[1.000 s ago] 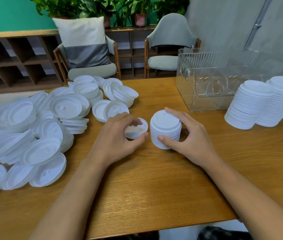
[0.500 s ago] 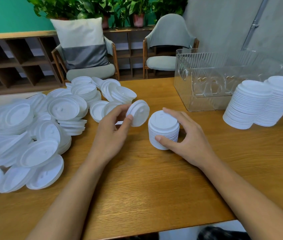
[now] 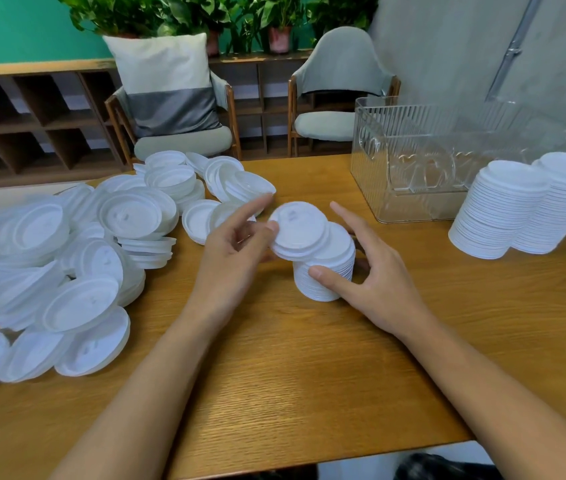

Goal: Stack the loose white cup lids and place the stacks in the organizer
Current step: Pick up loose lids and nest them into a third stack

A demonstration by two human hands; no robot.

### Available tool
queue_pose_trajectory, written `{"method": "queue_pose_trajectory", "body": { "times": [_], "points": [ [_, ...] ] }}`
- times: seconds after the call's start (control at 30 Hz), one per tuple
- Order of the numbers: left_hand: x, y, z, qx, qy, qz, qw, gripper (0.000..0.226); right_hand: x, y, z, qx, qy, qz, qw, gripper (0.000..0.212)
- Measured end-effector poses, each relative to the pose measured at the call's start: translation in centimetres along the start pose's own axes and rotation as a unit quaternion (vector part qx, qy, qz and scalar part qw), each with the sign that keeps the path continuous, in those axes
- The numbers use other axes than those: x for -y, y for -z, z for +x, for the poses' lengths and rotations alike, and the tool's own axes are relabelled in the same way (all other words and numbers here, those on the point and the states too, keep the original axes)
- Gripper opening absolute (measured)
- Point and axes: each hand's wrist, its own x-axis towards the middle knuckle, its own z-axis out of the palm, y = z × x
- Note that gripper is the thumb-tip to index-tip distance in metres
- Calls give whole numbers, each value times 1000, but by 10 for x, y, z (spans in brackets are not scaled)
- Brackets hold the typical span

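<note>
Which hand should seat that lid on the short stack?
Left. The left hand pinches the lid, tilted just above the short stack; the right hand holds that stack's side, thumb in front.

Lids (image 3: 77,303) are white, table (image 3: 309,375) brown, organizer (image 3: 413,209) apparently ribbed.

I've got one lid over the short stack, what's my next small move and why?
Probably shift the single white plastic lid rightward, level it and press it onto the short white lid stack: the left hand pinches it tilted and off-centre, while the right hand braces the stack's side.
</note>
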Motion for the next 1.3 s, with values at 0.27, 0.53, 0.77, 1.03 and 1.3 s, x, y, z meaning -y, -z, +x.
{"method": "queue_pose_trajectory", "body": {
  "times": [0.27, 0.53, 0.77, 1.03, 1.3],
  "points": [
    [11, -12, -5, 36, -55, 179, 982, 25, 1, -4, 0, 9, 19, -12, 1000, 83],
    [10, -15, -8, 65, -51, 159, 984, 57, 3, -1, -1, 20, 15, -13, 1000, 86],
    [16, -12, -5, 91, -55, 176, 979, 63, 0, -1, -1, 36, 5, -19, 999, 90],
    [18, 1, -7, 109, -126, 265, 950, 55, 1, -5, -3, 23, 8, -19, 1000, 88],
    [44, 53, 12, -2, -265, 547, 794, 30, 4, -4, -2, 30, -8, -33, 999, 88]
  ]
}}
